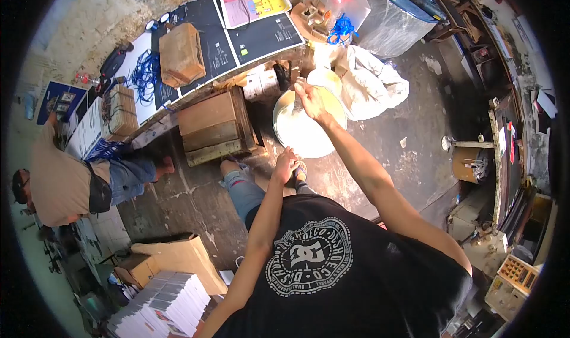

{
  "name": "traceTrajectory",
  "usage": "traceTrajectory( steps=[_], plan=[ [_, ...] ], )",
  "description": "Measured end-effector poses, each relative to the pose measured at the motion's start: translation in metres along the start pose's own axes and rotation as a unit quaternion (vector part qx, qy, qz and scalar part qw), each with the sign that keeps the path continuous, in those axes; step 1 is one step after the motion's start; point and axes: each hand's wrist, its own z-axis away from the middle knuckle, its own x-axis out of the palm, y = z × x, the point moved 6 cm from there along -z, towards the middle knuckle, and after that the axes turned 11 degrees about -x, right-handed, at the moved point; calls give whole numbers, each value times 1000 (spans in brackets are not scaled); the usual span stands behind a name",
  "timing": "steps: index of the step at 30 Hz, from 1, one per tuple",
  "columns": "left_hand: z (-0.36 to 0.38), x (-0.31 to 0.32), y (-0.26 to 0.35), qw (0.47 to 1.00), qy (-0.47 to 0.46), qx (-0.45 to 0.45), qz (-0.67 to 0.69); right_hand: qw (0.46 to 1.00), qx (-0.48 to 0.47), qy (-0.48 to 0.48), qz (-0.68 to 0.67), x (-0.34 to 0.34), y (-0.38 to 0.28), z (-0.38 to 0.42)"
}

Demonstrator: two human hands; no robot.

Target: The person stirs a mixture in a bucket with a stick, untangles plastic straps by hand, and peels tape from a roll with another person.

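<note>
A large round pale tub (281,124) stands on the floor before me, its inside bright white and washed out by glare. My right hand (313,104) is above the tub's far part, fingers curled together. At the near left rim is my left hand (285,164), its fingertips pinched. What either hand holds is lost in the glare. Behind the tub sits a smaller pale round container (325,79), partly hidden. A crumpled white sack (371,85) lies beside both containers.
A wooden box (208,121) stands left of the tub. Beyond it, a worktable (261,38) bears a wooden block (180,54) and blue straps (144,75). Another person (71,180) is at the far left. Stacked paper (163,305) lies lower left; shelving lines the right.
</note>
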Motion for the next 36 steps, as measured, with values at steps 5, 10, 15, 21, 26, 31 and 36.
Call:
traceTrajectory(
  steps=[5, 10, 15, 21, 26, 31, 36],
  plan=[
    [4, 1, 1, 999, 1, 19, -31, 999, 28, 27, -5, -14, -15, -6],
    [-3, -2, -8, 997, -13, 39, -59, 999, 30, -13, 7, -23, -8, -11],
    [-11, -33, -49, 886, 53, -105, -448, 999, 32, -30, -10, -36, -13, -10],
    [54, -54, -130, 745, 5, -274, -609, 999, 12, -29, -14, -56, -6, -1],
    [129, -69, -179, 752, -23, -350, -559, 996, 47, 32, -67, -87, 5, 27],
    [151, -72, -194, 807, 3, -329, -491, 985, 151, 66, 44, -135, 94, 129],
    [162, -89, -223, 955, 178, -84, -221, 903, 351, -42, 244, -207, 163, 330]
  ],
)
